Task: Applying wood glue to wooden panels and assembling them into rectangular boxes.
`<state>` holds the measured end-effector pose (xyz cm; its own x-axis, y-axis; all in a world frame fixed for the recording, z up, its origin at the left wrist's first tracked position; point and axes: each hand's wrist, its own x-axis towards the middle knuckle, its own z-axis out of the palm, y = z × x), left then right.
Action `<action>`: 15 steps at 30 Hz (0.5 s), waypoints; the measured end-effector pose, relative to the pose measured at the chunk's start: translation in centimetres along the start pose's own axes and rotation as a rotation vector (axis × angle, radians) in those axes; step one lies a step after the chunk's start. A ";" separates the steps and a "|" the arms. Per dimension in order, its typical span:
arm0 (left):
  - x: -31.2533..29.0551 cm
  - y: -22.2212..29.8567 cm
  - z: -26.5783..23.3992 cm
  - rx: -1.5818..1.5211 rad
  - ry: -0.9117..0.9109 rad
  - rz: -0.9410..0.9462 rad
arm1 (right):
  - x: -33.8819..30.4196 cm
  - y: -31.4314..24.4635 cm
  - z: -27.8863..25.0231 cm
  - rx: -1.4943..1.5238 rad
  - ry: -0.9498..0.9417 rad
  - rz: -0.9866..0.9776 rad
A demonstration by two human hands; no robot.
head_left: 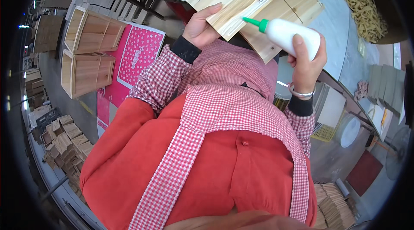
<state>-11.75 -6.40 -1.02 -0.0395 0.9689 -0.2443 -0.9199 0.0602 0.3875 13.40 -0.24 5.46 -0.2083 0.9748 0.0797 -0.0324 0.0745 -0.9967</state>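
Observation:
My left hand (202,28) grips the near left corner of a pale wooden panel (233,1), thumb on top. The panel is tilted over my lap at the table's edge. In my right hand (308,64) is a white squeeze bottle (286,36) with a green nozzle, fingers wrapped round its body. Its tip points left and down at the panel's right edge strip, where a glossy whitish streak runs along the wood. I cannot tell whether the tip touches. Beneath lies another wooden panel (297,3) with dark joint lines, partly covered by the first.
At the left, two wooden boxes (97,31) rest beside a pink patterned sheet (140,57). A container of thin wooden strips (366,16) stands far right on the pale table (334,36), with grey boards (384,85) nearer. Small wooden pieces (64,141) are piled at lower left.

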 end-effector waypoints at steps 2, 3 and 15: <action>0.6 0.1 0.4 -0.003 0.011 0.000 | -0.6 -0.1 0.2 0.021 -0.051 0.001; 0.8 0.2 0.6 -0.003 0.016 0.001 | -0.7 -0.1 0.2 0.025 -0.053 -0.002; 0.3 3.8 8.6 0.302 -0.164 -0.105 | -1.3 -2.2 -8.0 0.551 0.787 -0.365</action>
<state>-11.89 -3.78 7.96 0.1347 0.9779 -0.1601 -0.7580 0.2058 0.6190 21.53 -0.01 7.37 0.5974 0.7886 0.1459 -0.4512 0.4809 -0.7518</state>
